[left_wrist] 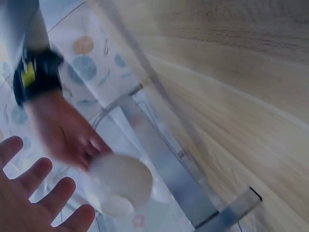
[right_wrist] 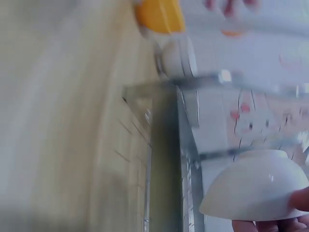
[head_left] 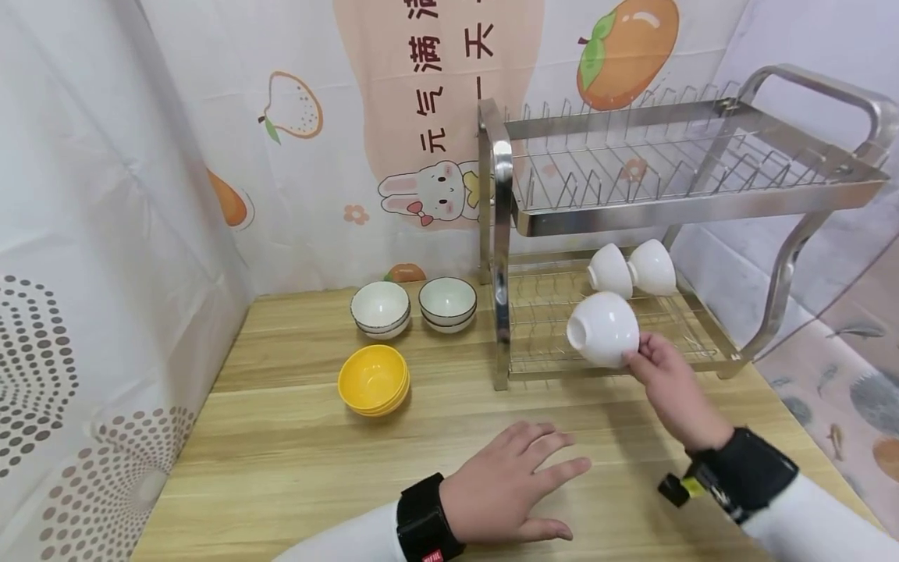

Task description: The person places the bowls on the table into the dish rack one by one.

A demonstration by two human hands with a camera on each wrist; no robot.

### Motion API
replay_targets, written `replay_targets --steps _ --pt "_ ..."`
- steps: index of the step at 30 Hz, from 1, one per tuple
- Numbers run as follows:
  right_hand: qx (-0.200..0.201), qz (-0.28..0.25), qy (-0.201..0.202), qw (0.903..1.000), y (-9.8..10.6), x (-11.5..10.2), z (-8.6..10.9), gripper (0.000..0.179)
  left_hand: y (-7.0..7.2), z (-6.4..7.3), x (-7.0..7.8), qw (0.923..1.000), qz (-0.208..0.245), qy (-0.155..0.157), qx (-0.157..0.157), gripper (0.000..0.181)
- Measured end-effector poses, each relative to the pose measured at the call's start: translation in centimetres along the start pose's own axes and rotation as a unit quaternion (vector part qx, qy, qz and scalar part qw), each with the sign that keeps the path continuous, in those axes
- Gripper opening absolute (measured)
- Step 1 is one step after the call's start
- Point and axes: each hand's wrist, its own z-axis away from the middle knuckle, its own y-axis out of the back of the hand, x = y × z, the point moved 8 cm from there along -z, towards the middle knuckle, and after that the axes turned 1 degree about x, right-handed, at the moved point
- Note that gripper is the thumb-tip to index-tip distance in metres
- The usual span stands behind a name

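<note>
My right hand (head_left: pixel 670 390) pinches the rim of a white bowl (head_left: pixel 602 329), which is tipped on its side with its foot toward the left. The bowl is at the front of the dish rack's lower tier (head_left: pixel 548 320). Behind it, two more white bowls (head_left: pixel 609 271) stand tilted on that tier. In the right wrist view the held bowl (right_wrist: pixel 258 186) shows its rounded outside, thumb on the wall and fingers under the rim. My left hand (head_left: pixel 513 488) is spread above the table, holding nothing, left of and nearer than the right hand.
Stacked yellow bowls (head_left: pixel 372 378) are on the wooden table (head_left: pixel 281 453), left of the rack. Behind them are two stacks of dark-rimmed bowls, one white (head_left: pixel 380 304) and one pale green (head_left: pixel 447 300). The rack's upper tier (head_left: pixel 583 222) overhangs the lower one, and a metal post (head_left: pixel 502 257) rises at its left.
</note>
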Motion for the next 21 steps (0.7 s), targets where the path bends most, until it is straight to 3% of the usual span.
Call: replay_targets --steps 3,8,14,21 --pt "0.01 -0.05 -0.015 0.9986 0.3 0.8 -3.4 0.036 -0.8 -0.8 0.4 0.9995 -0.003 -0.016 -0.028 0.079" --pt "0.014 -0.057 -0.053 0.9969 0.0 2.0 -8.6 0.039 -2.3 -1.7 1.0 0.9964 -0.002 -0.031 -0.078 0.08" --pt "0.003 0.009 -0.084 0.9964 -0.4 3.2 -12.5 0.036 -4.0 -2.3 1.3 0.9903 -0.007 -0.046 -0.131 0.076" --pt "-0.002 0.094 -0.087 0.9917 -0.8 4.1 -15.0 0.034 -5.1 -2.7 1.1 0.9869 0.01 -0.055 -0.151 0.082"
